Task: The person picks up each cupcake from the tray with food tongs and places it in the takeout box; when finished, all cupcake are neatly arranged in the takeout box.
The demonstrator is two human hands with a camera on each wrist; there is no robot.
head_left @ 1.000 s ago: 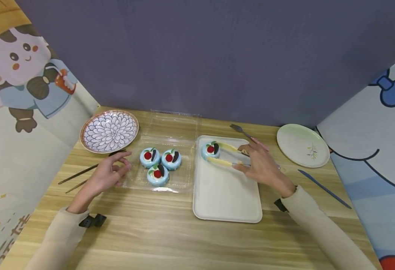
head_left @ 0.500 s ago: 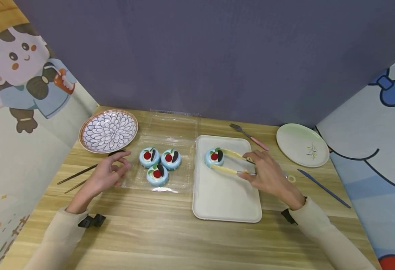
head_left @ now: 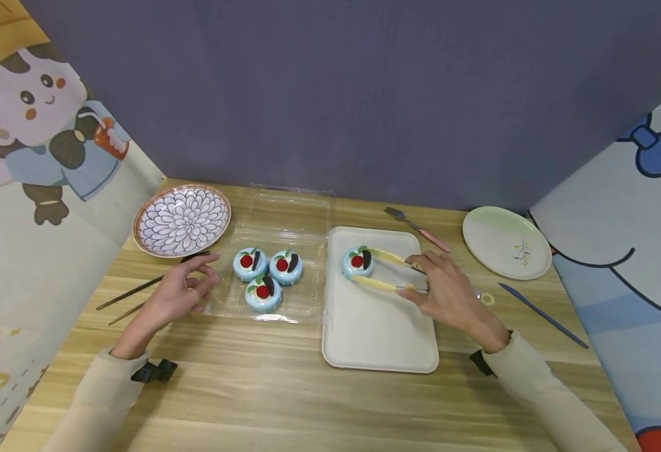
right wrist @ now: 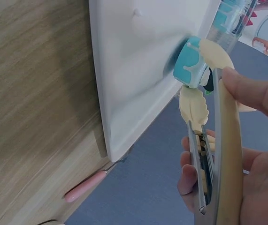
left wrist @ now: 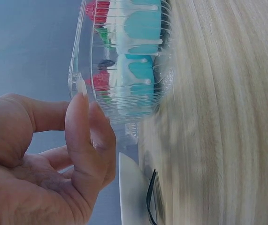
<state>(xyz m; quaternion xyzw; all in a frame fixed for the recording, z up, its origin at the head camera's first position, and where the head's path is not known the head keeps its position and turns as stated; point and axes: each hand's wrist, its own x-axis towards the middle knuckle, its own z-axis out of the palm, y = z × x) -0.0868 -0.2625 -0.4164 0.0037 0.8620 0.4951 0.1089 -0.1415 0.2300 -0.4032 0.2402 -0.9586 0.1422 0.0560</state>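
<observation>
My right hand (head_left: 449,292) grips a pair of tongs (head_left: 375,284) with pale yellow leaf-shaped tips. The tips lie on either side of a small light-blue cake (head_left: 357,263) with a red berry on top, at the upper left of the white tray (head_left: 383,339). In the right wrist view, the cake (right wrist: 190,63) is tilted by the camera angle, close over the tray's surface. My left hand (head_left: 180,289) pinches the left rim of a clear plastic container (left wrist: 84,61), fingertips curled at its edge. Several similar cakes (head_left: 263,293) sit grouped in that container, whose lid lies open behind.
A patterned plate (head_left: 186,220) stands at the back left, with dark chopsticks (head_left: 132,292) beside my left hand. A fork (head_left: 420,232) with a pink handle lies behind the tray. On the right are a pale plate (head_left: 499,242) and a dark knife (head_left: 545,317).
My right hand, the tongs and the cake between their tips have shifted slightly right and down over the tray, then stayed nearly still. The left hand has kept its place.
</observation>
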